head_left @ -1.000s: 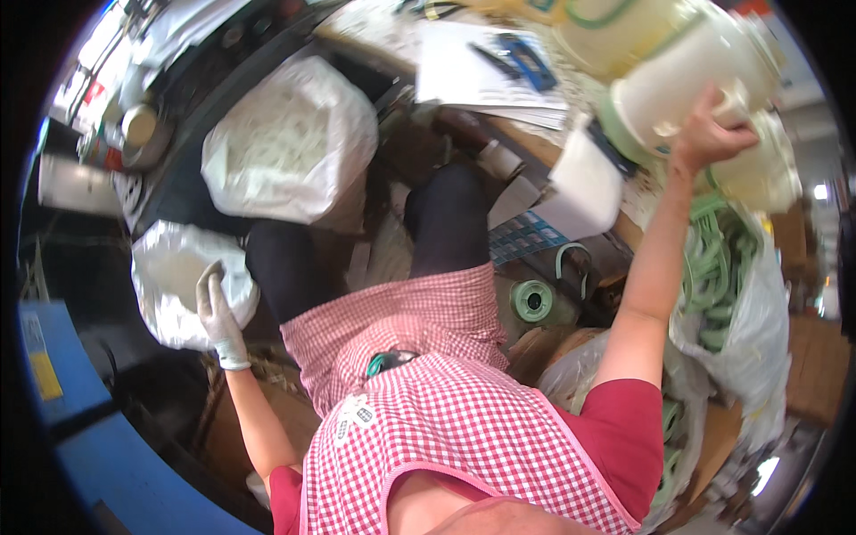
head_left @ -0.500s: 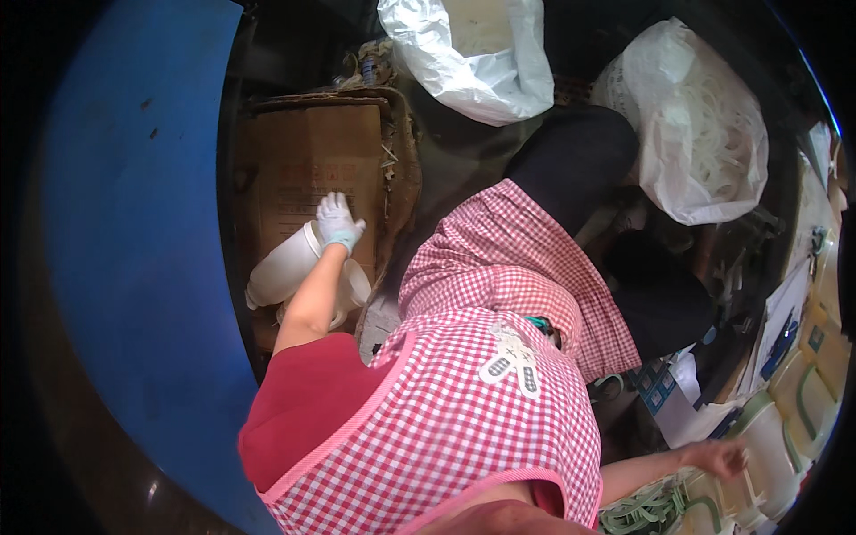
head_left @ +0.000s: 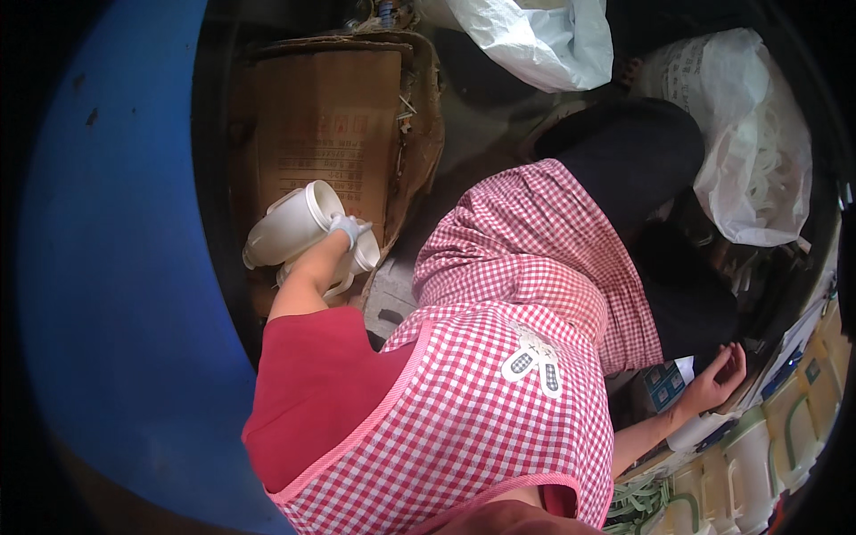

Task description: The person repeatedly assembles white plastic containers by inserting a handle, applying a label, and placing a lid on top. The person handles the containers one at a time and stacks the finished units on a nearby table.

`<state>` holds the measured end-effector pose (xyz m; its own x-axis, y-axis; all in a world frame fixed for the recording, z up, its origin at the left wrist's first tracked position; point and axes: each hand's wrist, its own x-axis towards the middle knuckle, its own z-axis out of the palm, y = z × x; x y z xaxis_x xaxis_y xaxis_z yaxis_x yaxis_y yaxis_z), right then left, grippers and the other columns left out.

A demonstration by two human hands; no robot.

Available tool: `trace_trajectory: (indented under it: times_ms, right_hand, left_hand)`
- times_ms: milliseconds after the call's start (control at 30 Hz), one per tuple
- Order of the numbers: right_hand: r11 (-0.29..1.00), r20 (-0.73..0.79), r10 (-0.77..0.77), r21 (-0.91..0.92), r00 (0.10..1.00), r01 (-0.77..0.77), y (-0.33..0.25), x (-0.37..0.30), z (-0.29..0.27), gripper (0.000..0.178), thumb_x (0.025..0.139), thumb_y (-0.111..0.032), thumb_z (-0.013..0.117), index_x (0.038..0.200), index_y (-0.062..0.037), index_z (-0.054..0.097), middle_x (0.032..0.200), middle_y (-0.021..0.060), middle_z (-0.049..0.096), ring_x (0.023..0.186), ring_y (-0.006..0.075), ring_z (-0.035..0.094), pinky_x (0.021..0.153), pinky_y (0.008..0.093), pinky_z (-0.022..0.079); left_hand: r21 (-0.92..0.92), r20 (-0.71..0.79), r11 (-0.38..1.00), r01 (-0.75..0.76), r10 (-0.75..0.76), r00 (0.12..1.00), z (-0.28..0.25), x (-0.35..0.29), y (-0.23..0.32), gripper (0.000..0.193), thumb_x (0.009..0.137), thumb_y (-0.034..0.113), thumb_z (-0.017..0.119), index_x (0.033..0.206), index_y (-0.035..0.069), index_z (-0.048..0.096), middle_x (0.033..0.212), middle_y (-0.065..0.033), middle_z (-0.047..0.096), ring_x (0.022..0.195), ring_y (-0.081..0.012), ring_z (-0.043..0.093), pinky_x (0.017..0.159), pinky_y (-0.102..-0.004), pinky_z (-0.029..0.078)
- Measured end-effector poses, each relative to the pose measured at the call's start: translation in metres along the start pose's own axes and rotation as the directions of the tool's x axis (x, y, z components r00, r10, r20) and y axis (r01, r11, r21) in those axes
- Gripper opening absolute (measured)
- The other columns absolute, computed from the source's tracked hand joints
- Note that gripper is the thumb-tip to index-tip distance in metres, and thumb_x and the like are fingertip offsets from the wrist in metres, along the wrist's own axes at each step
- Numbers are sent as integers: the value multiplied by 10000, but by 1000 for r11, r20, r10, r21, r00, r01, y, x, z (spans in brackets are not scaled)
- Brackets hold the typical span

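Two white plastic jugs lie on their sides by the cardboard box at the left. The upper jug (head_left: 290,223) has its mouth facing right; the lower jug (head_left: 364,253), with a handle, is partly covered by my forearm. My left hand (head_left: 348,228), in a pale glove, is closed at their rims, its fingers reaching into the upper jug's mouth and across the lower one. Out at the right, my bare right hand (head_left: 720,379) hangs with loosely bent fingers apart, holding nothing. Close below it stand several cream containers (head_left: 749,473) with green handles.
The brown cardboard box (head_left: 330,134) has torn edges. A blue panel (head_left: 116,267) fills the left side. One white sack (head_left: 544,45) stands at the far side, another sack (head_left: 758,143) with pale rings at far right. Green strips (head_left: 637,501) lie at lower right.
My left hand, spread open above the jugs before, has come down and closed at their rims. My right hand has moved away from the cream containers, up and slightly left. The whole view has shifted.
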<state>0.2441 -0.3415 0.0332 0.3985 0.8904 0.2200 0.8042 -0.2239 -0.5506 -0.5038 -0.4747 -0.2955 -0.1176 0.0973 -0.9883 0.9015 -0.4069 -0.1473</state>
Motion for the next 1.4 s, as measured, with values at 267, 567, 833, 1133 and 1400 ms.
trace_trajectory:
  times_ms: [267,567,833,1133,1400]
  right_hand:
    - [1000,86,12,22,996,-14,4,-12,18,146,1026,6,641,1165,1,688,1114,74,696,1012,162,667,932,283,552]
    - [987,57,-88,137,995,79,-19,3,40,121,1010,21,647,1117,-5,698,1074,73,702,967,171,658,879,275,514]
    - [402,546,146,730,825,-553,-57,1,61,405,1125,-318,515,1288,27,652,1080,139,749,930,187,735,880,316,588]
    - [-365,342,-5,874,940,-320,-86,67,-11,781,1045,-637,511,1537,-33,450,1469,196,593,1316,323,606,1131,500,478]
    - [189,-76,-328,971,942,144,-112,56,-73,294,1026,-281,661,1034,-12,778,1176,116,731,1054,186,690,994,333,513]
  left_hand:
    - [-43,33,997,-67,68,997,-81,-5,-36,564,799,400,838,1303,162,752,1363,-115,711,1225,-338,689,1001,-503,563]
    - [-231,-698,959,-161,-48,714,-288,-148,-94,549,725,440,882,1145,96,798,1481,-182,580,1272,-379,608,1115,-401,467]
    - [-89,-984,872,-481,-4,176,-335,-451,17,169,829,128,801,819,22,669,709,-173,593,660,-407,596,593,-475,462]
    - [656,-738,589,-472,630,-241,-364,-487,108,133,859,81,776,978,26,754,785,-150,702,705,-329,695,649,-382,538]
    - [255,-880,161,-953,447,-160,-453,-526,141,484,1014,307,638,1314,-72,662,1084,-132,766,963,-206,712,850,-350,553]
